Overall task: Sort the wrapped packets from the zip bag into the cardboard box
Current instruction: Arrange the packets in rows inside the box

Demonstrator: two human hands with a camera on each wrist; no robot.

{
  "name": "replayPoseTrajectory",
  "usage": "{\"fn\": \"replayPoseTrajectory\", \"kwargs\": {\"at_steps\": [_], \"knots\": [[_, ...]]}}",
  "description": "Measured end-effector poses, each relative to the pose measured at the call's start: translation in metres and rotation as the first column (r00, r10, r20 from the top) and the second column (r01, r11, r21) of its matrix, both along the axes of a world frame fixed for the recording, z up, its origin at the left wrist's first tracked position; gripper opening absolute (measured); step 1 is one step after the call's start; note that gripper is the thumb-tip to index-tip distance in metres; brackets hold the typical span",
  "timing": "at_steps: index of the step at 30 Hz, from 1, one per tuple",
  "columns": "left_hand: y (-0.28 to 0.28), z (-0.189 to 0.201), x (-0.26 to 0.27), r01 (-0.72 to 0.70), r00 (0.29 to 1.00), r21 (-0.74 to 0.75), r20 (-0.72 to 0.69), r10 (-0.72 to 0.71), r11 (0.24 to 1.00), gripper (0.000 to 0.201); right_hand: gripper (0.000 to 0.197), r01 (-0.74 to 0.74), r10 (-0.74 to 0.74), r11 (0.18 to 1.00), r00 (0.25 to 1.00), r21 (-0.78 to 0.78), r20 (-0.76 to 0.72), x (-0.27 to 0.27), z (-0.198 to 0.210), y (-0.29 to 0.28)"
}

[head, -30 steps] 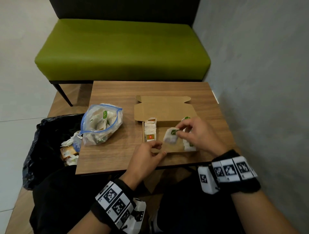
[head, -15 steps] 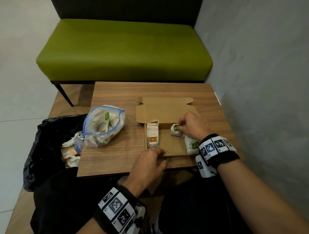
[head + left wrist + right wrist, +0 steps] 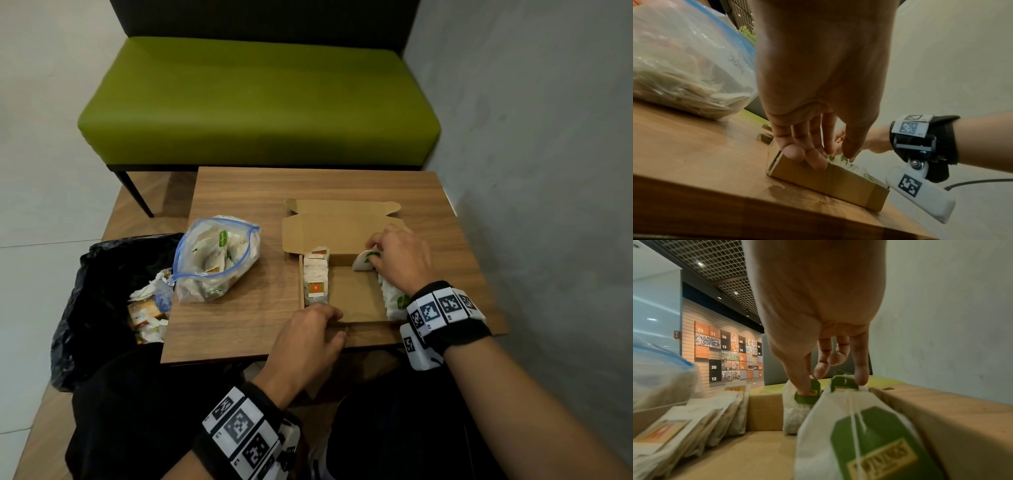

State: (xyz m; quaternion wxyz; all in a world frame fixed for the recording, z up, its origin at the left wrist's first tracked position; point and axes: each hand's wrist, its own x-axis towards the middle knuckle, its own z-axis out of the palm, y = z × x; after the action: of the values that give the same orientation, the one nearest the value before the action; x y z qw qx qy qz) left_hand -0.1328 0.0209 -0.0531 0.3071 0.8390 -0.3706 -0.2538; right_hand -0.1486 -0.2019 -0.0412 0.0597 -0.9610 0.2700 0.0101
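Observation:
The cardboard box (image 3: 356, 298) lies with its lid back on the wooden table (image 3: 246, 195). Orange-labelled packets (image 3: 315, 281) stand in a row along its left wall, and green-labelled packets (image 3: 394, 298) line its right wall. My right hand (image 3: 373, 255) pinches one green-labelled packet (image 3: 363, 261) at the box's far right corner; the thumb (image 3: 801, 382) presses on its green tag (image 3: 812, 394), beside the row of green packets (image 3: 859, 434). My left hand (image 3: 334, 325) grips the box's near wall (image 3: 828, 180). The zip bag (image 3: 215, 260), part full of packets, lies left of the box.
A black rubbish bag (image 3: 102, 274) holding torn wrappers sits on the floor by the table's left edge. The box lid (image 3: 342, 226) leans back behind the box. A green bench (image 3: 257, 102) stands beyond the table, and a grey wall (image 3: 531, 171) runs close on the right.
My right hand carried the green-labelled packet from over the box's near middle to its far right corner and lowered it in. My left hand stayed on the box's near wall.

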Motion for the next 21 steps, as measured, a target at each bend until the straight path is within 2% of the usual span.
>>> {"fn": "replayPoseTrajectory", "kwargs": {"at_steps": [10, 15, 21], "knots": [[0.001, 0.004, -0.001, 0.003, 1.000, -0.009, 0.010, -0.003, 1.000, 0.040, 0.017, -0.019, 0.019, 0.999, 1.000, -0.027, -0.012, -0.003, 0.008, -0.002], [0.001, 0.004, 0.000, 0.007, 1.000, -0.002, -0.001, -0.007, 1.000, 0.041, 0.015, -0.053, 0.047, 0.996, 0.995, -0.070, -0.083, -0.001, 0.014, -0.002], [0.002, 0.003, -0.001, 0.012, 1.000, -0.002, 0.014, -0.012, 1.000, 0.041, 0.022, -0.042, 0.038, 0.998, 0.996, -0.053, -0.077, 0.000, 0.012, -0.001]]}}
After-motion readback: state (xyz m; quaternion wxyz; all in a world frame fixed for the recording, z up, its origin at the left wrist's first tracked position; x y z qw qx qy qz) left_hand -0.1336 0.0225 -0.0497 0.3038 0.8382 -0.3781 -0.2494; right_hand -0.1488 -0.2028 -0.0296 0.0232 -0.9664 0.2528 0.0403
